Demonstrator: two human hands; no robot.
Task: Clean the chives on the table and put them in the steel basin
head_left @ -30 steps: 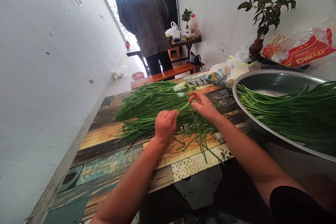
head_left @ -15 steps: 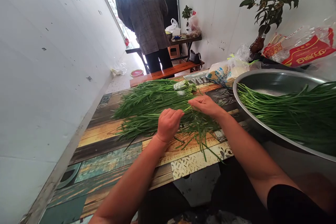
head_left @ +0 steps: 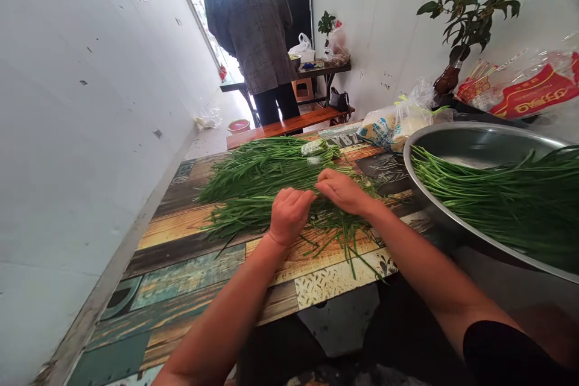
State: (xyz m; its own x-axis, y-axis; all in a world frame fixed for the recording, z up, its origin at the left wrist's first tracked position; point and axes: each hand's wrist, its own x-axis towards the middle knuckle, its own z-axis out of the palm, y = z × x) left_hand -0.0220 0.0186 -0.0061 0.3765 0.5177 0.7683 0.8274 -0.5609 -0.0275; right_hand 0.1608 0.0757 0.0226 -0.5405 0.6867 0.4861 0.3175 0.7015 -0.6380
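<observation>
Chinese chives [head_left: 253, 166] piled on desk [head_left: 185, 271], left of steel basin [head_left: 474, 143]; second chive batch [head_left: 493, 193] inside basin. Left hand [head_left: 289, 214], left of basin, closed on chives; right hand [head_left: 342, 190], nearer basin, fingers curled narrow, tips by left's, cannot tell if holding anything. Brown bottle [head_left: 447, 80] with leafy branch [head_left: 473, 18] behind basin

Two hands [head_left: 290, 214]; one near worktop [head_left: 190, 271]; green stems [head_left: 262, 163] too many to count; one steel basin [head_left: 479, 142] at right; two leafy plants [head_left: 477, 27], one right, one far; one person [head_left: 253, 24], one stool [head_left: 303, 90] and one handbag [head_left: 339, 99] far off.
</observation>
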